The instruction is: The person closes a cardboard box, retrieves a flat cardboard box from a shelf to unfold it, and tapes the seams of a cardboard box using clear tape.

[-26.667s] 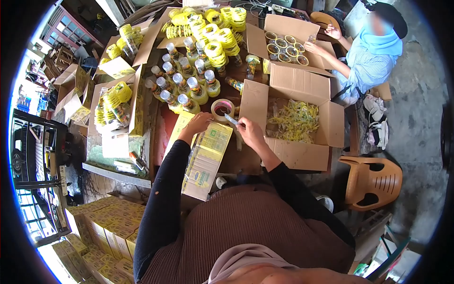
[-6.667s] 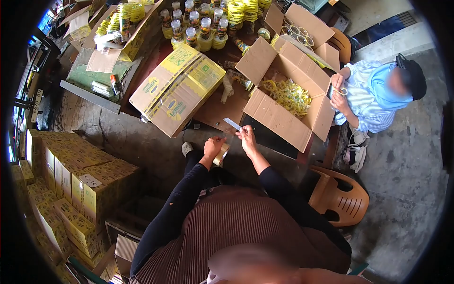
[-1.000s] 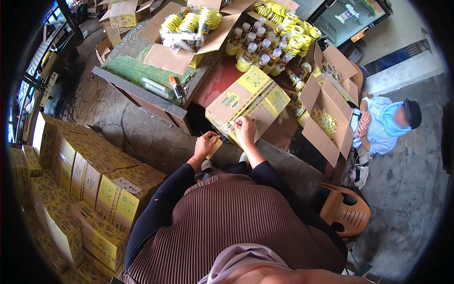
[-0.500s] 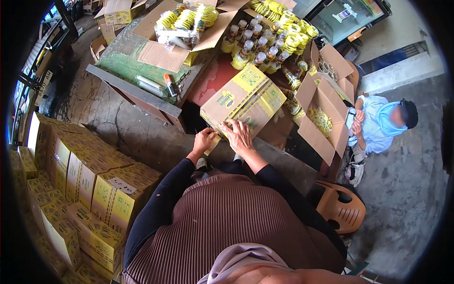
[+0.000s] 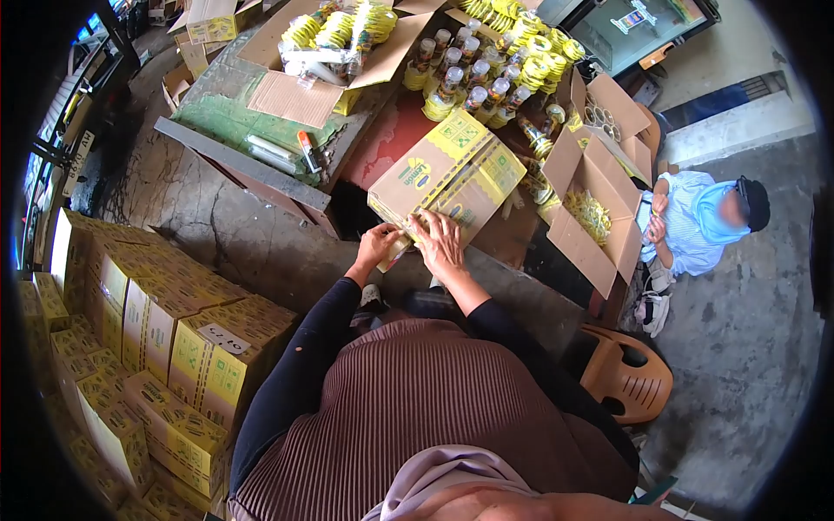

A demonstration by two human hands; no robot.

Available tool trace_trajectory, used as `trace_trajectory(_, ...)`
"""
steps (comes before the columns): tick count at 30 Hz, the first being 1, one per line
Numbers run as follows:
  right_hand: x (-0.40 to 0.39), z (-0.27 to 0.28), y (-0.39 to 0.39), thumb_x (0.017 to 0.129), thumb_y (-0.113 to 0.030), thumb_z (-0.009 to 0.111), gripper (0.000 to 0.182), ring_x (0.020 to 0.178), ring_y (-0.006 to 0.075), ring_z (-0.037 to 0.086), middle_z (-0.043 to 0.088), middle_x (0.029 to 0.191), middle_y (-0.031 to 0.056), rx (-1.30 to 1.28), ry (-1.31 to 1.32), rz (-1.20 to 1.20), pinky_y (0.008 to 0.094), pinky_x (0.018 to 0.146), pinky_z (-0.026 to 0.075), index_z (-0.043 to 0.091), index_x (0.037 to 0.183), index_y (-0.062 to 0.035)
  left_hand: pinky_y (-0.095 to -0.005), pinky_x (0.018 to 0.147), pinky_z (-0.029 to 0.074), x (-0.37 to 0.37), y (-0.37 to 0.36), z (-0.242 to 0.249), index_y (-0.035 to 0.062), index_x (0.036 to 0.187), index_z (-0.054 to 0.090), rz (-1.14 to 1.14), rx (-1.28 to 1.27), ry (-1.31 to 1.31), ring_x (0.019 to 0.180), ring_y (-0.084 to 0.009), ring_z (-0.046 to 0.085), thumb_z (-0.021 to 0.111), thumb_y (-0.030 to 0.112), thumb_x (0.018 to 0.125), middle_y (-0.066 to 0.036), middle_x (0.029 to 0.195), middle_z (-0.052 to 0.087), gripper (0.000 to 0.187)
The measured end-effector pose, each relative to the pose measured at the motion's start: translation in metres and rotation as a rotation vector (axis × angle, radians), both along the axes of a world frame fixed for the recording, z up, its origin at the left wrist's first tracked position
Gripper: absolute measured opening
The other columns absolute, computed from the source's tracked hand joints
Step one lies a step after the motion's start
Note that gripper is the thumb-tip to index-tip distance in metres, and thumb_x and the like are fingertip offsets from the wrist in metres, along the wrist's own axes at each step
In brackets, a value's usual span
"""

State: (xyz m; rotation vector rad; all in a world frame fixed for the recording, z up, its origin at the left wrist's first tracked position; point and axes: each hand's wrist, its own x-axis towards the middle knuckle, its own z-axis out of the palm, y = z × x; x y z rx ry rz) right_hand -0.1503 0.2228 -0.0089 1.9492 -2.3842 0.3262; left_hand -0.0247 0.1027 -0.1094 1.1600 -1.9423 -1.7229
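Observation:
A closed printed carton [image 5: 434, 178] in tan and yellow lies tilted across the work surface in front of me. My left hand [image 5: 377, 247] is at its near corner, fingers pinched on a tan strip [image 5: 397, 252] that looks like packing tape. Just to the right, my right hand [image 5: 441, 245] presses on the carton's near edge with its fingers spread. The underside of the strip and the near end of the carton are partly hidden by my hands.
Behind the carton stand several clear-capped bottles [image 5: 474, 97]. An orange cutter [image 5: 307, 148] lies on the green-topped table [image 5: 208, 122]. Open boxes [image 5: 580, 252] are at right, beside a seated person [image 5: 695, 221]. Stacked cartons [image 5: 208, 356] fill the left; an orange chair [image 5: 627, 373] stands right.
My left hand has shifted slightly up and right, closer to the carton edge, and the tan strip shows less. My right hand stays on the carton. The seated person's hands have moved slightly.

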Motion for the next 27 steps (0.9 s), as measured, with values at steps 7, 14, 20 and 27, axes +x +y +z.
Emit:
trace_trajectory(7,-0.044,0.006,0.027,0.081,-0.007,0.064,0.061,0.100,0.0316,0.056,0.054,0.113,0.0146,-0.363,-0.545,-0.143,0.0377,0.085,0.046,0.041,0.137,-0.0127,-0.0282,0.063,0.048,-0.011,0.003,-0.020,0.0064,0.094,0.069,0.029,0.126,0.092,0.066,-0.0108,0.059,0.070,0.033,0.081,-0.008,0.073,0.066,0.030)
trace_trajectory(14,-0.168,-0.073,0.143,0.083,-0.011,0.063,0.023,0.095,0.0322,0.056,0.056,0.104,0.0144,-0.225,-0.265,-0.707,0.0390,0.085,0.046,0.064,0.106,-0.0080,-0.0264,0.068,0.049,-0.012,0.002,-0.018,0.0056,0.094,0.069,-0.008,0.114,0.042,0.071,-0.0101,0.060,0.069,0.032,0.081,-0.006,0.080,0.068,0.030)
trace_trajectory(20,-0.200,-0.080,0.166,0.082,-0.008,0.060,0.034,0.107,0.0319,0.050,0.053,0.114,0.0096,0.122,-0.136,-0.770,0.0400,0.093,0.042,0.060,0.116,-0.0116,-0.0262,0.068,0.049,-0.012,-0.003,-0.033,0.0037,0.096,0.069,-0.021,0.166,0.039,0.072,-0.0097,0.060,0.068,0.033,0.082,-0.007,0.081,0.069,0.033)
trace_trajectory(27,-0.224,-0.103,0.172,0.084,-0.011,0.058,0.029,0.114,0.0311,0.048,0.053,0.122,0.0110,0.211,-0.092,-0.761,0.0419,0.096,0.040,0.061,0.112,-0.0074,-0.0225,0.065,0.047,-0.010,-0.001,-0.023,0.0013,0.097,0.067,-0.035,0.163,0.002,0.072,-0.0067,0.058,0.066,0.028,0.087,-0.002,0.083,0.066,0.028)
